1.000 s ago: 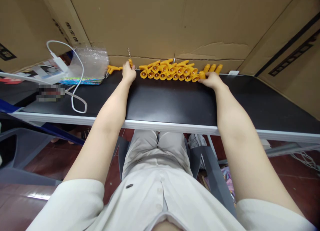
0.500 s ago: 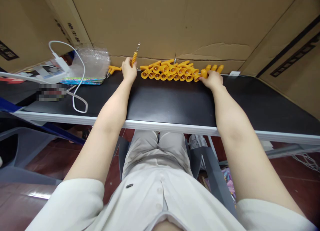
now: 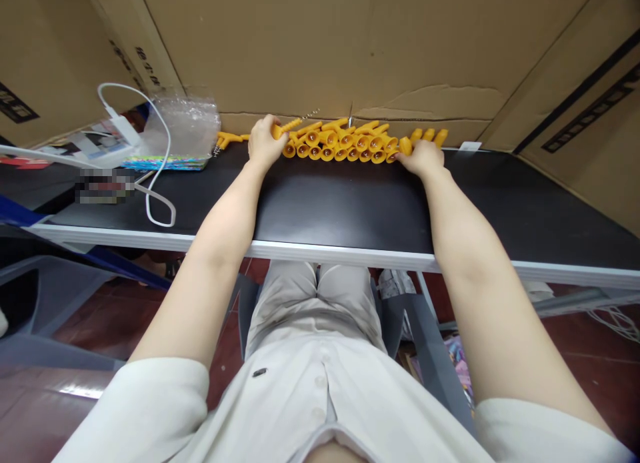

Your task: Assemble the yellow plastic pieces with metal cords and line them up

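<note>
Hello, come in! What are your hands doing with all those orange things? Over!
Left hand gripping an orange corkscrew, tipped sideways over the row of orange pieces. Right hand touching the row's right end. Nothing blocking on the black table.

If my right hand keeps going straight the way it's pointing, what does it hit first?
The right hand points away from you, toward the far table edge. First it would likely meet the orange piece at its fingers, at the right end of the orange row; beyond that stands the cardboard wall. Depth is unclear.
</note>
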`<state>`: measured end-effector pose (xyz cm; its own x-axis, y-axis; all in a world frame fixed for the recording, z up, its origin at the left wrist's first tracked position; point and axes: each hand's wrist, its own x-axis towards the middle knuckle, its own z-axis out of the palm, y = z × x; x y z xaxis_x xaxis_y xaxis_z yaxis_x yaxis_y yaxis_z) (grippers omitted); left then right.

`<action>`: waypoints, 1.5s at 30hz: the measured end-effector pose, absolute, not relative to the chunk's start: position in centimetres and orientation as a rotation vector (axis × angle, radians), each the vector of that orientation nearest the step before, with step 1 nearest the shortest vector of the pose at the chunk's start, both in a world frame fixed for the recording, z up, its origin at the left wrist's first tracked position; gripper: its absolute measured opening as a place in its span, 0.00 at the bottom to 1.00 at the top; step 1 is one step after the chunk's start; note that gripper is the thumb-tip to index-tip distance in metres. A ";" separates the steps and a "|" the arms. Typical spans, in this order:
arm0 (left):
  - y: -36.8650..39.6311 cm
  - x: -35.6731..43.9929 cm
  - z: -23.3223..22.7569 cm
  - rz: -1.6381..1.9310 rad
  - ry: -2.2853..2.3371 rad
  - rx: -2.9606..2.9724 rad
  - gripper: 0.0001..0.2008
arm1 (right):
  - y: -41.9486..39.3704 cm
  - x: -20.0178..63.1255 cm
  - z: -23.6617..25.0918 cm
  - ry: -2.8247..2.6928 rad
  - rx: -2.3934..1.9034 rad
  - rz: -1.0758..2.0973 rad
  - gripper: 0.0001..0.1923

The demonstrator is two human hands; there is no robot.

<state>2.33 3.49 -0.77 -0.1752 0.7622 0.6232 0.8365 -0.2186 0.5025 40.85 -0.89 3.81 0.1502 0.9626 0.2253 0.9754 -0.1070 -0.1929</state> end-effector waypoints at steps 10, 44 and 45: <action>2.2 4.4 -0.1 -1.189 -1.650 -2.240 0.19 | 0.4 43.4 5.9 -1.935 -2.136 -0.014 0.32; -1.7 7.9 2.2 -0.826 -1.799 -2.394 0.18 | -0.6 36.3 4.5 -2.389 -1.453 -0.061 0.14; -1.6 7.9 2.1 -0.825 -1.787 -2.392 0.18 | -0.4 36.4 4.3 -2.386 -1.431 -0.056 0.14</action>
<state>7.92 -1.57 2.10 0.1928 0.8788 0.4364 0.9024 -0.3335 0.2729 36.40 -0.39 4.34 -0.4243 0.8467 0.3212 0.8607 0.4873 -0.1474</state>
